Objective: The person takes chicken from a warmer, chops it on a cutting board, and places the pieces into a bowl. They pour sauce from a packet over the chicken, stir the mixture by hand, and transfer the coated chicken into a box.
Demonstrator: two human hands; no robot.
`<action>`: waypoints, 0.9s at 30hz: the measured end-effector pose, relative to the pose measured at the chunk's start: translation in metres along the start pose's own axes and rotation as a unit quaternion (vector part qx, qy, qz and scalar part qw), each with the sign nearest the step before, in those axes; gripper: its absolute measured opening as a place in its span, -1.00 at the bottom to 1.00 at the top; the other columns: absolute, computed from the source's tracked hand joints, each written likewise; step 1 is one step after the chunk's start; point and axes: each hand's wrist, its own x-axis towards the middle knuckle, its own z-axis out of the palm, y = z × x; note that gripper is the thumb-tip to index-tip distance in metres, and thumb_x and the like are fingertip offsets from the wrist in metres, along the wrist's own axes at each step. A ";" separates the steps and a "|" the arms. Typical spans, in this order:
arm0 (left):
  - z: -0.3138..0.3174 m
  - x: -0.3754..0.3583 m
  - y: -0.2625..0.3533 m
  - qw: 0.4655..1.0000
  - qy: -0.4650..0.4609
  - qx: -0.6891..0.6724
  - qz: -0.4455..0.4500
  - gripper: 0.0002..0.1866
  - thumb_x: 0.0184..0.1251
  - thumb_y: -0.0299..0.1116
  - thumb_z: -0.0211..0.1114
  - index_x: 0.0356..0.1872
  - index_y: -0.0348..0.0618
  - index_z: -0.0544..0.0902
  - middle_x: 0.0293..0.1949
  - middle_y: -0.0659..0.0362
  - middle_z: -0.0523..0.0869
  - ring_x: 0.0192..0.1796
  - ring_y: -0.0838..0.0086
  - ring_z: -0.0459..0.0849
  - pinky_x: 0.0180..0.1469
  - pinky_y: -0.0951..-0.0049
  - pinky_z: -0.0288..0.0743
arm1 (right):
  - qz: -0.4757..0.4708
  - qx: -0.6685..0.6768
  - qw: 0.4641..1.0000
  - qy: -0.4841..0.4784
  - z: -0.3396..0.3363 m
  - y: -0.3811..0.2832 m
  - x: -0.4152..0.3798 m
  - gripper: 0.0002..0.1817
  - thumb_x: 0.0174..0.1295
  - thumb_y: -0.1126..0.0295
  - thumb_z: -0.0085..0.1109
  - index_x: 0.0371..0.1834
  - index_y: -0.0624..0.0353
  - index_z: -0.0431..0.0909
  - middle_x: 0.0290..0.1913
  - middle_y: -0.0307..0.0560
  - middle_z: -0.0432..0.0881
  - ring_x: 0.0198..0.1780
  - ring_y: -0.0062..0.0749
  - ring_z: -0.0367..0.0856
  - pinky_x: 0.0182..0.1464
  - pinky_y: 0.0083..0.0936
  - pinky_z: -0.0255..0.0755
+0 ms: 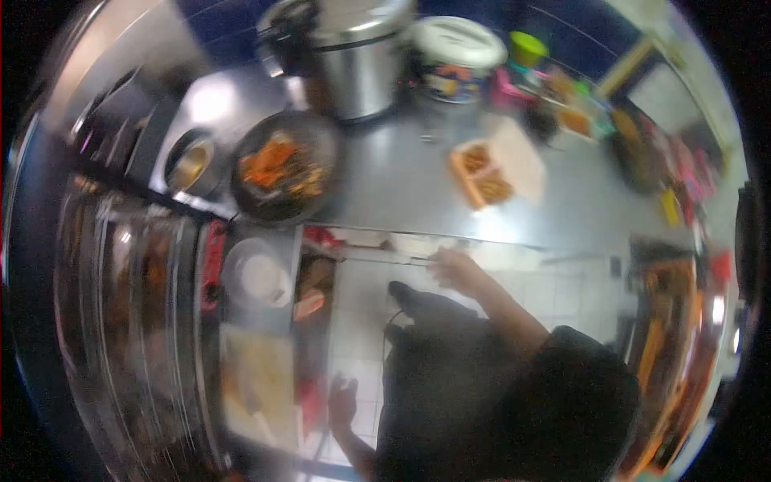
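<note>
My right hand point(456, 271) is over the floor, just in front of the counter's front edge and below the takeaway box. Its fingers look bent, but blur hides whether anything is between them. My left hand point(343, 404) hangs low beside the cutting board point(259, 377), fingers a little apart, with nothing visible in it. The takeaway box point(462, 181) lies with its lid up on the steel counter point(393, 185), brown food in its compartments. A dark wok point(320, 140) on the left holds orange and yellowish food.
A steel pot point(365, 72) and a white-lidded tub point(459, 44) stand at the back. Left are a small metal pan point(193, 165), a whitish round bowl point(261, 275) and a glass-fronted cabinet point(128, 305). A green cup point(528, 48) stands at the back right.
</note>
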 end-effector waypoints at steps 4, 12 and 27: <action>-0.057 0.049 0.054 0.993 -0.050 0.056 0.088 -0.60 0.45 -0.25 0.16 0.16 -0.30 0.53 0.12 -0.05 0.66 0.18 0.15 0.63 0.22 0.18 0.48 | -0.156 0.252 0.940 0.171 -0.061 -0.058 -0.074 -0.51 0.51 0.02 -0.08 0.18 0.25 0.42 -0.05 0.03 0.60 -0.28 -0.31 0.56 -0.20 -0.38 0.54; -0.037 0.054 0.160 0.945 -0.088 -0.208 0.236 -0.59 0.48 -0.29 0.14 0.25 -0.28 0.48 0.14 -0.03 0.65 0.21 0.20 0.58 0.24 0.33 0.43 | -0.162 0.277 0.898 0.300 -0.113 -0.102 -0.015 -0.46 0.37 -0.05 0.11 0.09 0.26 0.54 -0.32 -0.06 0.66 -0.30 -0.29 0.69 -0.38 -0.35 0.59; 0.188 -0.076 0.342 0.961 -0.165 -0.215 0.045 -0.43 0.50 -0.23 0.15 0.46 -0.16 0.31 0.19 -0.04 0.60 0.09 0.29 0.67 0.10 0.34 0.54 | -0.221 -0.489 0.764 0.358 -0.392 -0.125 -0.103 -0.42 0.37 -0.06 -0.06 -0.28 0.32 0.68 -0.19 0.32 0.70 -0.10 0.24 0.68 -0.02 0.02 0.54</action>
